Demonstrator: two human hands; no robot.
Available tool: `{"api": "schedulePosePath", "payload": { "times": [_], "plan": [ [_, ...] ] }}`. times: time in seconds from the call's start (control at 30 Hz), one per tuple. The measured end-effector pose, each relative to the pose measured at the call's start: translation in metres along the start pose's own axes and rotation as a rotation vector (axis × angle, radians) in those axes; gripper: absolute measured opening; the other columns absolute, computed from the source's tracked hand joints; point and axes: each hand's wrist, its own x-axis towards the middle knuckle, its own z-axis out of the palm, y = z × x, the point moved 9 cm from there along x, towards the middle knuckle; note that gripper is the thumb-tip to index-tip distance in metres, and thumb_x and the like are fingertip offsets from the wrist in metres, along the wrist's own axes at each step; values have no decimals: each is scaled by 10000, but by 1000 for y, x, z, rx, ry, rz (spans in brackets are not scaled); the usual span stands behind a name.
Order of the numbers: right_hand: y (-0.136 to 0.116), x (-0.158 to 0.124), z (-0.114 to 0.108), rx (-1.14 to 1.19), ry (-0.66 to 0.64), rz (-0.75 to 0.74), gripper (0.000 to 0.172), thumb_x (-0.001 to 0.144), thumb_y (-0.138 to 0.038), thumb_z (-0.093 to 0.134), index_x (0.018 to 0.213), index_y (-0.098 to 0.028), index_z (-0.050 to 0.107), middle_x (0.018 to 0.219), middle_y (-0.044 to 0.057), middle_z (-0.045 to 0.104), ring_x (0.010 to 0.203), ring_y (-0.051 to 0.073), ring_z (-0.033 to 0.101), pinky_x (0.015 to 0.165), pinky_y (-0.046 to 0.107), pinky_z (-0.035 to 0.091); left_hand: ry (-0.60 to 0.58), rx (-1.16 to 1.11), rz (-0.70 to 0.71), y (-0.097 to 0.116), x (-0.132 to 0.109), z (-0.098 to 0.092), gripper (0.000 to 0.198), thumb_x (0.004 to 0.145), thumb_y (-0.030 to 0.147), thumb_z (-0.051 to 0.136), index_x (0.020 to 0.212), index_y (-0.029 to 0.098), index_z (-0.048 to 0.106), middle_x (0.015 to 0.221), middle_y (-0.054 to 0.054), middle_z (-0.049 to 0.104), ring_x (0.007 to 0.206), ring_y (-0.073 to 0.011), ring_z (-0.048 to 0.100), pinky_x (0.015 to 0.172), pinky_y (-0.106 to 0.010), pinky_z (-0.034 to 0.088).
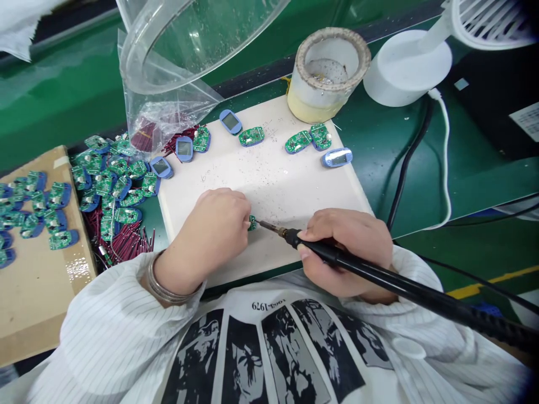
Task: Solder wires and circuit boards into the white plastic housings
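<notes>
My left hand [219,227] is closed around a small green circuit board [252,223], of which only an edge shows past the fingers. A black soldering iron [332,253] lies in the grip of my right hand [349,247], held like a pen. Its thin metal tip meets or nearly meets the board's edge; I cannot tell if they touch. Both hands are over a white work board [269,185] marked with dark specks. Further back on it lie several blue-cased modules, some with a screen up [231,122], others with the green circuit side up [251,136].
At left, green modules [109,174] are heaped beside dark red wires [130,241]; more sit on a cardboard box [37,292]. Behind stand a tape roll [309,101] holding solder bits, a white fan [406,67] and a clear round-rimmed shield [138,73]. Cables [406,168] run at right.
</notes>
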Motion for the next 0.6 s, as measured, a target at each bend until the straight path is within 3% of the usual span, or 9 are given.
{"api": "schedulePosePath", "payload": {
  "times": [0.6],
  "plan": [
    [3, 1, 1, 20, -2, 10, 186, 717, -114, 555, 849, -238, 516, 609, -27, 601, 542, 164, 618, 470, 285, 502, -85, 85, -30, 2, 6, 0, 181, 763, 155, 473, 640, 170, 605, 732, -80, 648, 744, -234, 602, 732, -374, 469]
  ]
}}
